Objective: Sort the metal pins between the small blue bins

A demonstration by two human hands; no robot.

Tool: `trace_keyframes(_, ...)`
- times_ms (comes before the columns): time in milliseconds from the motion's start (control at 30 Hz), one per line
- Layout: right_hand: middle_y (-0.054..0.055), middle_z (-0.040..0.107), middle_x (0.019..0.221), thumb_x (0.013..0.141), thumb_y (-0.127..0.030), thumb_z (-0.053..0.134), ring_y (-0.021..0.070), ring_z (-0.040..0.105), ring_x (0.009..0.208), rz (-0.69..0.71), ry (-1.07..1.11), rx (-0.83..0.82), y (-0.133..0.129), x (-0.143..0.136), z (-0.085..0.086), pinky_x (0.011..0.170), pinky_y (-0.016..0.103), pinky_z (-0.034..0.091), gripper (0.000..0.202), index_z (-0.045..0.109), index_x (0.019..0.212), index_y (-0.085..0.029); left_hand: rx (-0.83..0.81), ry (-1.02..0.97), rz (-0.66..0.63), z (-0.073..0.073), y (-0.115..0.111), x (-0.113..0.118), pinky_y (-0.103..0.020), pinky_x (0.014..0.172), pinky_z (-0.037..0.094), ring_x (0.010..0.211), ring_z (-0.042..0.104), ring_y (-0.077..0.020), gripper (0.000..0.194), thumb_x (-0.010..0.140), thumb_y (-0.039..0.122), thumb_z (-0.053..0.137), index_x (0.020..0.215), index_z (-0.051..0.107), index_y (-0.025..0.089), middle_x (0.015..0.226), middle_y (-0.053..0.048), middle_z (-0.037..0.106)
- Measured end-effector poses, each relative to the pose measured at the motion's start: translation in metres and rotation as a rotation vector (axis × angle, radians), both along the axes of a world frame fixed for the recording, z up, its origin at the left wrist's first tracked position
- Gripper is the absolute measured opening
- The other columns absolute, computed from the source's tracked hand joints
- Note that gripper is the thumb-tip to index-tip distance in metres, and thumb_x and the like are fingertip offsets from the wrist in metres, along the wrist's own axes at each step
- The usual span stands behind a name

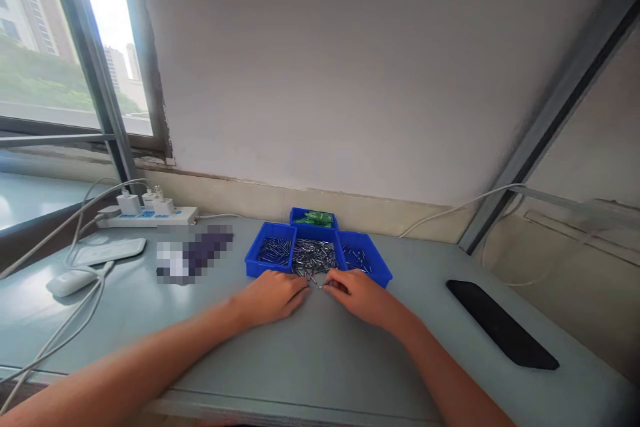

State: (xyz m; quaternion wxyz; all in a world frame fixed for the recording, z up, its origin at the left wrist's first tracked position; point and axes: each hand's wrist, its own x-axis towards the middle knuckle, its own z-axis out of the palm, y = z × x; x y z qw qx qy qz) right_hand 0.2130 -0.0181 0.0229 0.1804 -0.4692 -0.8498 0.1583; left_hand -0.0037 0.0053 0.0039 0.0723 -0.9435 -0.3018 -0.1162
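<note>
My right hand [354, 290] is closed in a pinch on a small metal pin [319, 287], just in front of the blue bins. Facing it, my left hand [274, 295] rests low over the table with its fingers together; whatever they hold is hidden. The middle blue bin [316, 232] contains a heap of small silvery metal pins [315, 255], some reaching its front edge between my hands. More such pins lie in the left blue bin [253, 255] and, more sparsely, in the right blue bin [381, 267].
Behind stands a smaller blue bin [295, 213] with green packets [316, 218]. A black phone-like slab [500, 321] lies at right. At left are a power strip [181, 215] with chargers, a white pad [105, 251], a white case [71, 282], cables and a blurred dark item [205, 253].
</note>
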Motion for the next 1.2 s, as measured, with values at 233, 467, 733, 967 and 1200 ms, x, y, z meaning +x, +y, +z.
trace_keyframes(233, -0.002, 0.060, 0.070, 0.084, -0.021, 0.051, 0.0133, 0.053, 0.064, 0.039, -0.080, -0.049, 0.001, -0.007, -0.010, 0.053, 0.022, 0.029, 0.010, 0.060, 0.082, -0.021, 0.014, -0.106, -0.142, -0.001, 0.001, -0.003, -0.022, 0.066, 0.043, 0.077, 0.060, -0.0140, 0.026, 0.097, 0.028, 0.035, 0.102, 0.059, 0.020, 0.086, -0.002, 0.059)
trace_keyframes(467, -0.001, 0.060, 0.070, 0.092, -0.025, 0.039, 0.0146, 0.053, 0.065, 0.006, -0.088, -0.005, 0.001, -0.002, -0.006, 0.058, 0.024, 0.032, 0.022, 0.059, 0.084, -0.021, 0.005, -0.076, -0.073, -0.001, 0.002, -0.002, -0.023, 0.062, 0.044, 0.069, 0.061, -0.0147, 0.027, 0.096, 0.028, 0.035, 0.089, 0.059, 0.018, 0.077, -0.002, 0.061)
trace_keyframes(733, 0.003, 0.059, 0.108, 0.090, -0.013, 0.036, 0.0171, 0.053, 0.098, 0.049, 0.085, -0.012, -0.005, -0.002, 0.001, 0.082, 0.029, 0.039, 0.026, 0.051, 0.109, -0.023, -0.038, 0.056, 0.073, 0.001, -0.002, 0.001, -0.026, 0.057, 0.046, 0.062, 0.065, -0.0202, 0.028, 0.096, 0.027, 0.031, 0.085, 0.055, 0.016, 0.070, -0.005, 0.064)
trace_keyframes(967, 0.001, 0.061, 0.091, 0.079, -0.002, 0.034, 0.0155, 0.054, 0.085, 0.118, 0.050, -0.011, -0.004, -0.001, 0.000, 0.077, 0.028, 0.040, 0.031, 0.055, 0.090, -0.021, -0.032, 0.077, 0.115, -0.001, 0.000, 0.001, -0.028, 0.058, 0.047, 0.063, 0.065, -0.0226, 0.030, 0.097, 0.030, 0.028, 0.090, 0.055, 0.017, 0.069, -0.006, 0.064)
trace_keyframes(1200, 0.003, 0.061, 0.099, 0.081, -0.012, 0.038, 0.0154, 0.056, 0.076, -0.198, 0.226, 0.173, 0.013, 0.017, -0.002, 0.070, 0.029, 0.043, 0.028, 0.054, 0.103, -0.021, -0.017, 0.114, 0.178, -0.001, -0.001, 0.000, -0.029, 0.055, 0.047, 0.060, 0.065, -0.0240, 0.028, 0.094, 0.035, 0.036, 0.094, 0.057, 0.016, 0.065, -0.006, 0.064)
